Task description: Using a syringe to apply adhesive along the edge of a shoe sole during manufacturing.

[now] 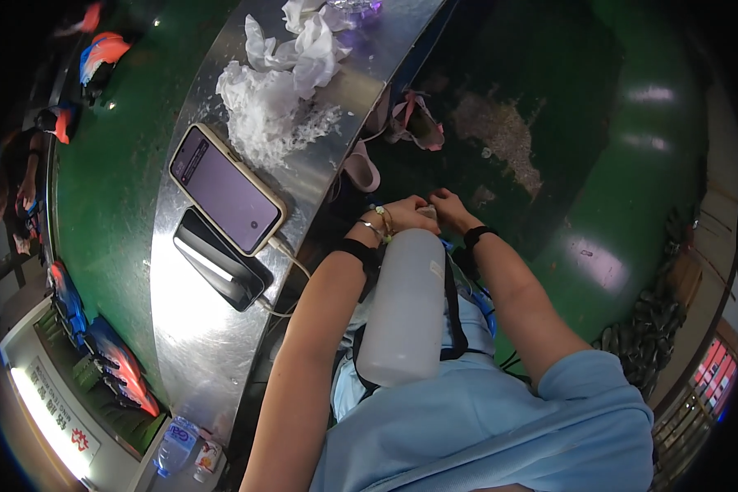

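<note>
Your left hand (403, 216) and your right hand (455, 211) meet in front of you, fingers bent and tips close together. One small pale piece (427, 212) sits between them, just by the left fingers. It is partly hidden, so you cannot tell which hand, if either, grips it, nor how far either set of fingers is open. Two black bands, one per arm, sit behind your fingers.

On the near side of your fingers, one white, translucent cylinder (402, 316) stands out in front of your blue shirt (451, 418). To the left of the fingers, the metal table (193, 353) bears two devices: one phone (225, 193) with its screen lit, overlapping one dark device (221, 261). Two pale cables run from them, one each. Ahead of the fingers and to the left lies one heap of white shreds (264, 115), with crumpled white sheets (316, 57) beyond it. Two pinkish shoes (361, 169) are just beyond your fingers. Well back to their left are two bottles (177, 447), one large, one small.
</note>
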`<action>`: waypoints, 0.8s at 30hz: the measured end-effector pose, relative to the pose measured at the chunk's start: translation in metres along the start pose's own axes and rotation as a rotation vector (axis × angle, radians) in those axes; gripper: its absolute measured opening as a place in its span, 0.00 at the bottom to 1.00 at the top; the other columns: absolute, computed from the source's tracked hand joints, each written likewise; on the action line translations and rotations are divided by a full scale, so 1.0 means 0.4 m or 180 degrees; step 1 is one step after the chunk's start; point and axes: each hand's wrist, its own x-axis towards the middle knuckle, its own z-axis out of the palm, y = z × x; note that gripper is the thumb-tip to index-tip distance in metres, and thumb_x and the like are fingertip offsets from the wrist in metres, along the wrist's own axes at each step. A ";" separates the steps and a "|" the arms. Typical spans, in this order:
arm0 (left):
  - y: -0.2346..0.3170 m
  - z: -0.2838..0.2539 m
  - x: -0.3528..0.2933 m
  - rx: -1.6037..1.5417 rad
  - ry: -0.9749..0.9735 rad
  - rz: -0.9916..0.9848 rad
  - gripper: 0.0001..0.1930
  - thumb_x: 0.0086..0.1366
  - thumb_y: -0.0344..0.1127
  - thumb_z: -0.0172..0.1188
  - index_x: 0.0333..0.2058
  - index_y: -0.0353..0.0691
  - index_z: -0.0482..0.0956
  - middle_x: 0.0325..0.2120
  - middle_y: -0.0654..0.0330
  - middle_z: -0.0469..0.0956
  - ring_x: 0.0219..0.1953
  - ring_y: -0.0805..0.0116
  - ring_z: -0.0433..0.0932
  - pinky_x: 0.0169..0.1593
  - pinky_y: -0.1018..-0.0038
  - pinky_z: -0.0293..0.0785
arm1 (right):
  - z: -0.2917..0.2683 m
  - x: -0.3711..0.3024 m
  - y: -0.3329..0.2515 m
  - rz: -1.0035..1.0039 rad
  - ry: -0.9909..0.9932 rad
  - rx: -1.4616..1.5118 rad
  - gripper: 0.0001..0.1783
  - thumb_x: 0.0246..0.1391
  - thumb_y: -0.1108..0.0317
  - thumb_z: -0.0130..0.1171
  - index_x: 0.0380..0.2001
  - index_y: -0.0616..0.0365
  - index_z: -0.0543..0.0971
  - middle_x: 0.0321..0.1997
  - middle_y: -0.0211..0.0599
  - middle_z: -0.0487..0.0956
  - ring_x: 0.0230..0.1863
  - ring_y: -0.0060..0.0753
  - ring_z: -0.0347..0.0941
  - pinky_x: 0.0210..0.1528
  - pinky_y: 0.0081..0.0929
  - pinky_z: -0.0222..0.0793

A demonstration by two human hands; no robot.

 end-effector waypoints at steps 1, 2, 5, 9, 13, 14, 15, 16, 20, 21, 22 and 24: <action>0.000 0.001 -0.005 -0.0035 0.0031 0.0100 0.43 0.42 0.44 0.68 0.53 0.28 0.56 0.47 0.49 0.68 0.49 0.65 0.68 0.51 0.75 0.64 | -0.002 0.006 0.000 -0.0017 0.0012 -0.0032 0.19 0.46 0.60 0.53 0.41 0.58 0.73 0.32 0.40 0.76 0.30 0.29 0.72 0.29 0.25 0.69; 0.001 0.002 -0.010 -0.0068 0.0059 0.0199 0.43 0.43 0.44 0.67 0.53 0.28 0.56 0.48 0.48 0.67 0.50 0.64 0.67 0.52 0.74 0.63 | -0.006 0.010 0.001 -0.0033 0.0027 -0.0061 0.19 0.46 0.60 0.53 0.41 0.57 0.73 0.31 0.39 0.76 0.29 0.29 0.72 0.28 0.25 0.69; 0.002 0.004 -0.022 -0.0197 0.0231 0.0519 0.39 0.45 0.45 0.67 0.51 0.28 0.60 0.42 0.52 0.71 0.43 0.68 0.71 0.46 0.76 0.67 | -0.009 0.010 -0.005 -0.0004 0.0060 0.0223 0.18 0.46 0.59 0.52 0.39 0.58 0.75 0.28 0.37 0.76 0.26 0.28 0.72 0.27 0.25 0.68; -0.013 0.007 -0.014 -0.0286 0.0392 0.0596 0.37 0.51 0.48 0.62 0.52 0.29 0.59 0.43 0.53 0.71 0.44 0.69 0.70 0.47 0.76 0.66 | -0.014 0.003 -0.019 -0.0392 0.0101 0.0374 0.16 0.47 0.59 0.51 0.33 0.60 0.77 0.25 0.35 0.76 0.24 0.26 0.71 0.26 0.23 0.67; -0.055 0.002 0.019 -0.0342 0.0449 0.0596 0.27 0.63 0.50 0.46 0.54 0.36 0.59 0.46 0.55 0.69 0.48 0.72 0.67 0.49 0.79 0.64 | -0.007 -0.005 -0.025 -0.0363 0.0154 0.0650 0.16 0.49 0.60 0.50 0.27 0.63 0.78 0.22 0.35 0.76 0.24 0.23 0.70 0.27 0.21 0.64; -0.065 0.000 0.029 -0.0395 0.0501 0.0645 0.24 0.66 0.49 0.42 0.54 0.39 0.60 0.44 0.59 0.70 0.45 0.75 0.67 0.48 0.80 0.64 | -0.007 -0.001 -0.028 -0.0309 0.0104 0.0598 0.17 0.49 0.59 0.50 0.26 0.64 0.78 0.22 0.35 0.76 0.25 0.22 0.69 0.28 0.21 0.64; -0.076 0.003 0.036 -0.0374 0.0491 0.0657 0.24 0.66 0.49 0.42 0.54 0.39 0.60 0.44 0.59 0.70 0.45 0.75 0.67 0.48 0.80 0.64 | -0.008 -0.001 -0.030 -0.0322 0.0125 0.0609 0.17 0.49 0.59 0.50 0.26 0.64 0.78 0.22 0.35 0.76 0.25 0.22 0.69 0.28 0.21 0.64; -0.082 0.008 0.037 -0.0461 0.0537 0.0823 0.23 0.67 0.48 0.40 0.54 0.40 0.60 0.42 0.61 0.70 0.43 0.77 0.67 0.46 0.81 0.64 | -0.007 -0.005 -0.034 -0.0422 0.0165 0.0473 0.17 0.49 0.59 0.50 0.27 0.64 0.78 0.22 0.35 0.77 0.25 0.22 0.69 0.29 0.22 0.64; -0.090 0.010 0.040 -0.0530 0.0556 0.1003 0.20 0.68 0.46 0.38 0.53 0.44 0.61 0.41 0.64 0.70 0.42 0.79 0.67 0.45 0.82 0.64 | -0.007 -0.014 -0.050 -0.0524 0.0274 0.0279 0.18 0.50 0.58 0.50 0.26 0.65 0.78 0.21 0.34 0.76 0.25 0.23 0.68 0.30 0.24 0.64; -0.091 0.008 0.040 -0.0488 0.0550 0.1012 0.20 0.68 0.47 0.38 0.53 0.44 0.61 0.41 0.64 0.70 0.42 0.79 0.67 0.46 0.82 0.64 | -0.006 -0.014 -0.053 -0.0556 0.0309 0.0256 0.18 0.50 0.58 0.50 0.26 0.64 0.78 0.21 0.34 0.76 0.25 0.23 0.68 0.30 0.24 0.63; -0.086 0.008 0.037 -0.0483 0.0548 0.1013 0.20 0.68 0.47 0.38 0.53 0.44 0.61 0.41 0.64 0.70 0.42 0.79 0.67 0.46 0.82 0.64 | -0.006 -0.012 -0.050 -0.0558 0.0312 0.0259 0.18 0.50 0.58 0.50 0.26 0.64 0.78 0.21 0.34 0.76 0.25 0.23 0.68 0.30 0.24 0.63; -0.079 0.008 0.034 -0.0519 0.0464 0.1023 0.20 0.67 0.47 0.37 0.53 0.45 0.61 0.41 0.64 0.70 0.42 0.79 0.67 0.46 0.82 0.64 | -0.005 -0.005 -0.044 -0.0617 0.0287 0.0381 0.18 0.50 0.57 0.50 0.26 0.64 0.78 0.21 0.35 0.76 0.24 0.23 0.69 0.30 0.24 0.64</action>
